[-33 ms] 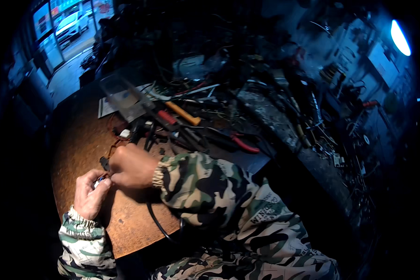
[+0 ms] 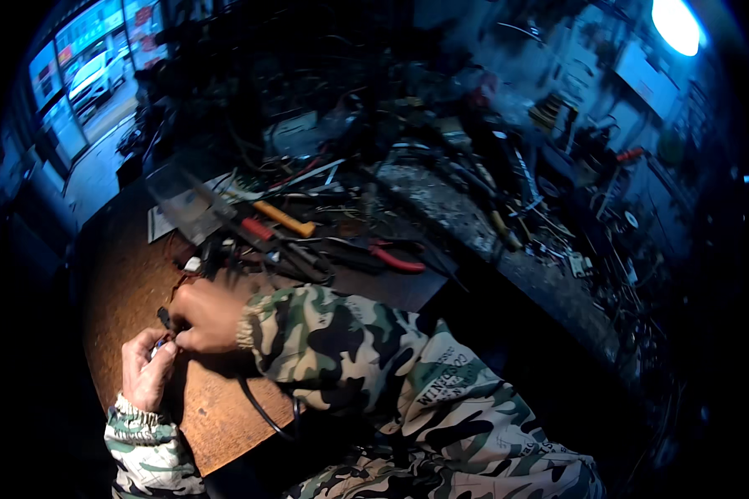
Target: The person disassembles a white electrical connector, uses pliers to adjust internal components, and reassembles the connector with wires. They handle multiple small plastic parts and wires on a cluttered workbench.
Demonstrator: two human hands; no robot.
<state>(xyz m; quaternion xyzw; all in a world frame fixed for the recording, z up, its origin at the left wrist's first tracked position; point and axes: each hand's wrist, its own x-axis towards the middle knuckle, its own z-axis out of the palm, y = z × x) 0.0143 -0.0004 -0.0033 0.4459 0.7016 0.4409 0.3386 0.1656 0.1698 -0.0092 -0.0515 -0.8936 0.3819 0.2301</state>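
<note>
Sleeve lettering (image 2: 133,435) behind left hand (image 2: 146,373)

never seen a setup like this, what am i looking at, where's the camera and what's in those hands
There's no robot here: these are a person's bare hands, in camouflage sleeves. The wide fisheye camera sits on their head, looking down, so straight edges bend and your left is theirs.

The left hand pinches a small blue-and-white piece. The right hand meets it at the fingertips; exactly what it grips is hidden.

On the brown tabletop, beyond the hands, lie a yellow-orange handle, a curved red handle and a jumble of dark tools and wires.
</note>
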